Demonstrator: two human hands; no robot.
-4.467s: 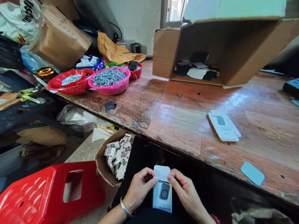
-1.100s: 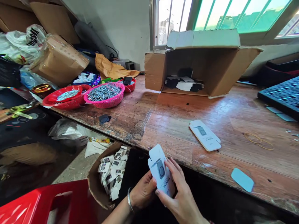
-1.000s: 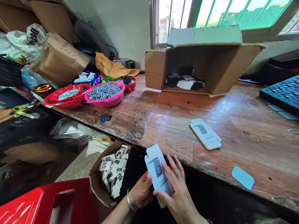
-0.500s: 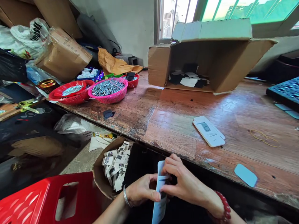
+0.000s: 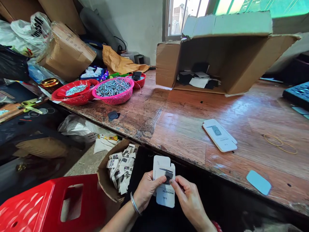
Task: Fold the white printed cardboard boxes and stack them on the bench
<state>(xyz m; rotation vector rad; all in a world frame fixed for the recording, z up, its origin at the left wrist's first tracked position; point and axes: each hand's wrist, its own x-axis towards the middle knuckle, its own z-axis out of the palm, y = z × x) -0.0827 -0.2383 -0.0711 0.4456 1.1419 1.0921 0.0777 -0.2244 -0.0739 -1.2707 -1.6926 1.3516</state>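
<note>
A flat white card carton (image 5: 165, 196) printed "MAGNETIC" is held between my two hands, its printed face toward me. My left hand (image 5: 147, 190) grips its left side, thumb lying across the front. At the right edge, my right hand (image 5: 187, 193) pinches the carton with thumb and index finger. On the table (image 5: 178, 135) lies a stack of similar flat cartons (image 5: 220, 135). Below the table edge, to the left of my hands, a cardboard box (image 5: 103, 180) holds several small white boxes (image 5: 126, 161).
Pink basket (image 5: 116, 99) and red basket (image 5: 79, 100) hold metal parts. A large open carton (image 5: 167, 66) stands at the back. A blue card (image 5: 258, 182) and rubber bands (image 5: 275, 140) lie at right. A red stool (image 5: 48, 206) is at lower left.
The held carton has turned from edge-on to face-on. My right hand has moved down to its right edge, and my left thumb now lies across its front. The view has shifted slightly.
</note>
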